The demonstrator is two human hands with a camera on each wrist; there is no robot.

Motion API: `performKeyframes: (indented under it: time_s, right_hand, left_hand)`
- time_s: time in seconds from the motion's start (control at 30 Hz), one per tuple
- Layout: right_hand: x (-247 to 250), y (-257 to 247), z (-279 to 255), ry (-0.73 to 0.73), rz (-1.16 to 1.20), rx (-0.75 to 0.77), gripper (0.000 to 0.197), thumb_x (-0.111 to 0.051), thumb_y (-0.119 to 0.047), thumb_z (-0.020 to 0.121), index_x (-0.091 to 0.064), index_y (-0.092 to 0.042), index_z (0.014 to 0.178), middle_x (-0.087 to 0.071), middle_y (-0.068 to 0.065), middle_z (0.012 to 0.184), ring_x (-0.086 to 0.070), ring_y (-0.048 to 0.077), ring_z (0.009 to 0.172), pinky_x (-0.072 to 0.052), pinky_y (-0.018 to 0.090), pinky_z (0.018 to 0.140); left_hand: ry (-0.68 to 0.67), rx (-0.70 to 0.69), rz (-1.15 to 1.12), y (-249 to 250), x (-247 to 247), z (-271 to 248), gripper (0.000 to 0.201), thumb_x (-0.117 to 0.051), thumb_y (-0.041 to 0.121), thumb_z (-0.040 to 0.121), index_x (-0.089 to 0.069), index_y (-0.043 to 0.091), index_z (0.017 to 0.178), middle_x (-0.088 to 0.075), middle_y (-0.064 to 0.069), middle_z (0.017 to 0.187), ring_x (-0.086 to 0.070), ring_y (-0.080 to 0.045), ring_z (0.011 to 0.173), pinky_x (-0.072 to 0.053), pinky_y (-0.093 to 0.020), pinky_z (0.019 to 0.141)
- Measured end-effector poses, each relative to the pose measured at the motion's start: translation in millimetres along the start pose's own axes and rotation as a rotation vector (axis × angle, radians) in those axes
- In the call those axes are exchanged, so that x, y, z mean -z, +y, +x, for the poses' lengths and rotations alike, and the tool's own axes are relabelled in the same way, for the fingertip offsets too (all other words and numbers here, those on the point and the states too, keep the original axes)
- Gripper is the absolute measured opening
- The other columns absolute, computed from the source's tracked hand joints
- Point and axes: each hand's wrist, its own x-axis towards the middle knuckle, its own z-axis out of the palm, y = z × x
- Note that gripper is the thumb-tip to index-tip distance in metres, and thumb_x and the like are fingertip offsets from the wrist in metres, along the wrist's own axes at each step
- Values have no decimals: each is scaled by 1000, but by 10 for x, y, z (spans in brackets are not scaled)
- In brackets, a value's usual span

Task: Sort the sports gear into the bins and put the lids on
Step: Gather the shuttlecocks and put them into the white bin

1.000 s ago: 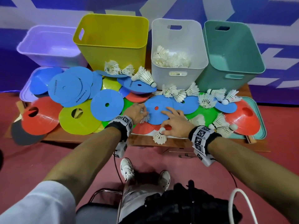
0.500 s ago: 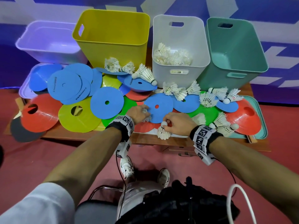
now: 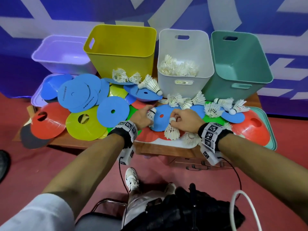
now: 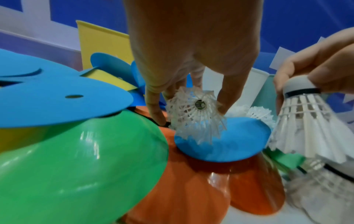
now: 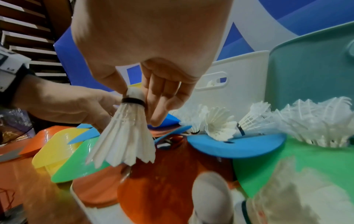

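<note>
My left hand holds a white feather shuttlecock by its skirt, over a blue disc; in the left wrist view the fingers curl round that shuttlecock. My right hand pinches the cork of a second shuttlecock, feathers hanging down; the right wrist view shows it lifted above the cones. Further back stands the white bin with several shuttlecocks inside. More shuttlecocks lie loose among the discs.
A purple bin, a yellow bin and a teal bin stand along the back. Blue discs, red cones, yellow and green ones cover the wooden table. A teal lid lies at the right.
My right hand closed on the shuttlecock at the table's front edge and raised it. My left hand lifted its shuttlecock off the blue disc. Both hands moved slightly towards the bins.
</note>
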Motion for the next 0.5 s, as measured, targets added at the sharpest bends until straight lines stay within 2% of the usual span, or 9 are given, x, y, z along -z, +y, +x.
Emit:
performKeyframes:
  time_s: [0.1,0.23,0.33,0.43,0.5]
  right_hand:
    - [177,-5,65,60,28,6,13,-60,-35,84,-59,-26,92,-58,-13,70,-58,11,71,-45,28,66]
    - [421,14,152,164,51,18,18,-61,-37,86,-61,-22,95,-65,-9,81,-61,17,78,-47,32,70]
    - [600,40,222,238,59,1,19,-61,-40,88,-58,-24,96,-66,-8,82,-61,18,78,-43,30,68]
    - [779,80,301,297,68,-21,21,-58,-44,91,-54,-25,98,-66,-7,84,-59,17,77,-37,29,65]
    - [901,105,366,342,81,-33,26,-57,-45,92,-54,-21,101,-65,-6,86,-58,17,77,-37,29,66]
  left_hand:
    - [62,-53,-9,125,143,-13,75,-71,7,77,-41,21,144,-59,-9,124,-56,-25,101,-43,-28,79]
    - [95,-86,-44,326,286,3,69,-70,13,80,-42,29,141,-62,-8,119,-60,-26,89,-51,-34,78]
    - [143,-124,-81,513,345,26,60,-70,19,80,-46,28,134,-62,-8,120,-63,-30,95,-53,-43,87]
    - [210,-165,-57,710,427,103,51,-70,26,81,-49,28,128,-62,-6,120,-60,-27,103,-49,-40,90]
    - [235,-227,-70,839,510,194,47,-70,27,83,-51,27,125,-61,-5,125,-58,-24,110,-47,-39,94]
